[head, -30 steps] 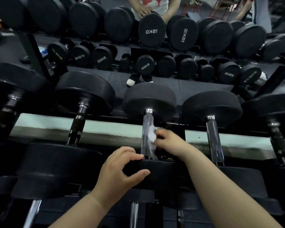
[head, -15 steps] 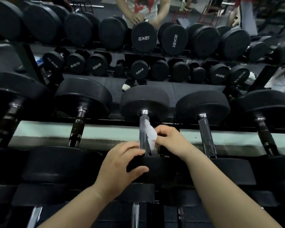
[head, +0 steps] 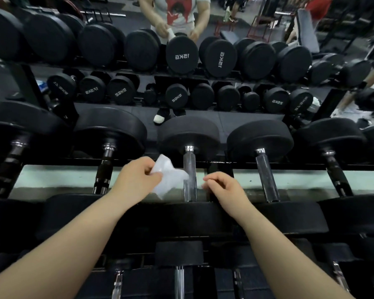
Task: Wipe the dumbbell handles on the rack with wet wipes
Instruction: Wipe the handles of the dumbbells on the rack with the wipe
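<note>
A row of black dumbbells lies on the rack (head: pixel 289 165) in front of me, each with a metal handle pointing toward me. The middle chrome handle (head: pixel 190 175) shows bare between my hands. My left hand (head: pixel 136 178) pinches a crumpled white wet wipe (head: pixel 168 175) just left of that handle; one corner of the wipe reaches the handle. My right hand (head: pixel 224 186) hovers just right of the handle with fingers loosely curled and nothing in it.
More handles stand left (head: pixel 105 167) and right (head: pixel 265 175) of the middle one. A mirror behind the rack reflects dumbbell rows and a person in a white shirt (head: pixel 177 11). A lower row of dumbbells (head: pixel 178 253) sits under my forearms.
The wipe passed from my right hand to my left hand. My left hand rose from the near dumbbell head to the left of the handle, and my right hand came off the handle.
</note>
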A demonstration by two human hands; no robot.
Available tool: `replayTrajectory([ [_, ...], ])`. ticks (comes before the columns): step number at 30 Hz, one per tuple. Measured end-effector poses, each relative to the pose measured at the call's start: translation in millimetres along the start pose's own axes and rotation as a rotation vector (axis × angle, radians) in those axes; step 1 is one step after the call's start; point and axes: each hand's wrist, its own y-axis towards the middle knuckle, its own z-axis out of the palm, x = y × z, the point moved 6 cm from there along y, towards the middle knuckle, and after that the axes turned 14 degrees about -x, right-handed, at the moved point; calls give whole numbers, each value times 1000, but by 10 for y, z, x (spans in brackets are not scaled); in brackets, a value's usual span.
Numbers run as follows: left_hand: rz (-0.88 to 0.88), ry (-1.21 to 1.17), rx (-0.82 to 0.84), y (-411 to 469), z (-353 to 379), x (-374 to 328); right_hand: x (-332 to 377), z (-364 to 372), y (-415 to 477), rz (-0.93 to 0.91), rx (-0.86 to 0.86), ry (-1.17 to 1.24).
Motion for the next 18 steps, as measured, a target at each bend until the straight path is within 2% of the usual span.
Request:
replayTrajectory([
  [2,-227,-201,66,35,64,136,-128,-34,-63,64,-90,10],
  [5,-395,-368,41,115,179,198,-229,-44,-96,128,-174,45],
  [8,-423,-390,30,228,357,146,-224,-35,-92,160,-167,55],
  [11,-421,-342,117,290,562,78,-222,-57,-106,149,-177,61],
  [14,-481,-468,209,307,711,1,-224,-60,-104,149,-187,69],
  [18,-561,-532,158,394,820,4,-248,-56,-86,134,-181,44],
])
